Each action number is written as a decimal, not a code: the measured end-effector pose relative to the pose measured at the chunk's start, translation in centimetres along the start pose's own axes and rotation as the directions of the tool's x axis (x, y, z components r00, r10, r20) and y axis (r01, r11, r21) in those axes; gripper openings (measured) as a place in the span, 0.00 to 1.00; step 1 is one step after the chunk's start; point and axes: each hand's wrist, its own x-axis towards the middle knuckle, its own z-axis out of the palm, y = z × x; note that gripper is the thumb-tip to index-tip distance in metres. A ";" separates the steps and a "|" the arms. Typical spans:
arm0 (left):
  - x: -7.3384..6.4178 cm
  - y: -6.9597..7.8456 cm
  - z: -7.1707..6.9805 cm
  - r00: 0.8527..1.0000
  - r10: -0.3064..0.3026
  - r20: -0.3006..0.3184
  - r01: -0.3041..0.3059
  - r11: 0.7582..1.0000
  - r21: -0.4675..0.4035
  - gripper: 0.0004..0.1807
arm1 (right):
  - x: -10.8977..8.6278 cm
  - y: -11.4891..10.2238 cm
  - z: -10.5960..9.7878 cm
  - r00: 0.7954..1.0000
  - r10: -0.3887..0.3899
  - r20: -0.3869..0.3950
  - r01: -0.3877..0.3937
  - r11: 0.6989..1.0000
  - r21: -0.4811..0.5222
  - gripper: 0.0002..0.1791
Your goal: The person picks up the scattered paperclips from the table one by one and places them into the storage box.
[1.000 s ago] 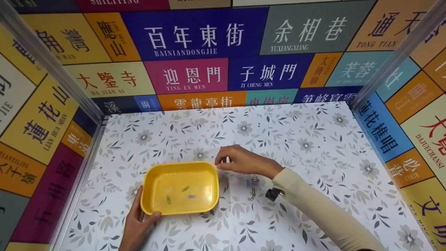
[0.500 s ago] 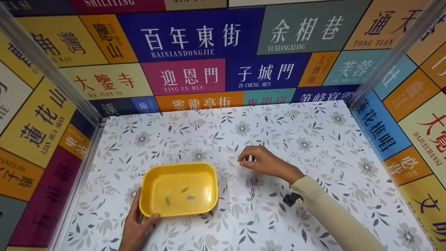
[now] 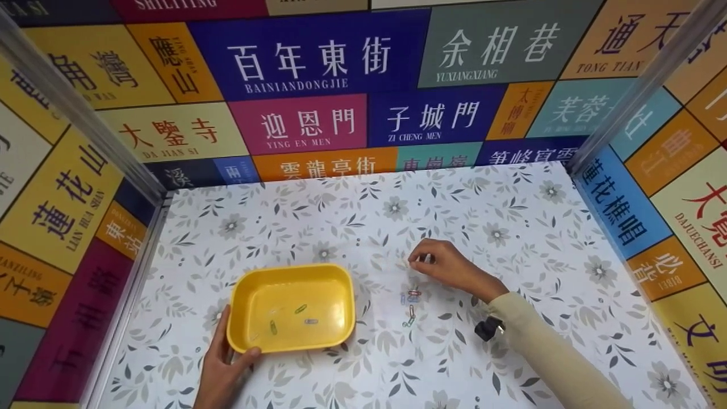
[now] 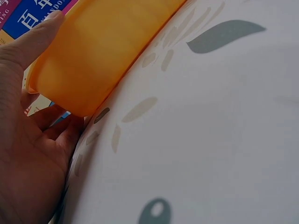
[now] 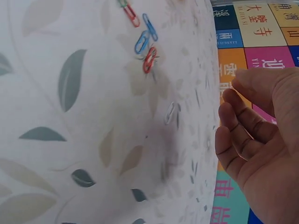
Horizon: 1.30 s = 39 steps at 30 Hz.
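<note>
My left hand (image 3: pixel 222 363) grips the near left corner of a yellow plastic tray (image 3: pixel 234 307), thumb over the rim and fingers along its side. The left wrist view shows the hand (image 4: pixel 28 158) at the tray's outer wall (image 4: pixel 93 56). Inside lie a green paper clip (image 3: pixel 301 309), another green one and a purple one, plus faint pale ones. My right hand (image 3: pixel 448 268) hovers over the cloth right of the tray, fingers loosely bent, nothing visible between them. Below it lie a white paper clip (image 5: pixel 170 113), a red one (image 5: pixel 149 59), blue ones and a linked-looking red and green pair.
A white cloth (image 3: pixel 318 216) with grey flowers and leaves covers the table. Colourful panels (image 3: pixel 306 122) with Chinese lettering stand at the back and both sides, with clear strips at the corners. A dark device (image 3: pixel 488 328) sits at the right wrist.
My right hand has moved away from the tray's far right corner, rightward to above the loose paper clips. The left hand keeps hold of the tray, which has stayed in place.
</note>
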 end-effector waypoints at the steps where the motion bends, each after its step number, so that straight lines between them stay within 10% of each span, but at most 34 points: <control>1: 0.0 0.0 0.0 1.000 0.009 -0.002 -0.009 1.000 0.000 0.64 | -0.1 0.2 0.1 1.000 0.006 -0.009 -0.006 1.000 -0.003 0.04; 24: 0.2 0.0 -0.1 1.000 0.009 0.003 -0.009 1.000 0.018 0.64 | -2.5 4.1 1.7 0.991 0.049 -0.121 -0.056 0.997 -0.058 0.02; 39: 0.1 0.1 0.0 1.000 0.011 -0.009 -0.011 1.000 0.006 0.64 | -3.3 5.4 2.5 0.971 -0.106 -0.213 0.071 0.984 -0.164 0.04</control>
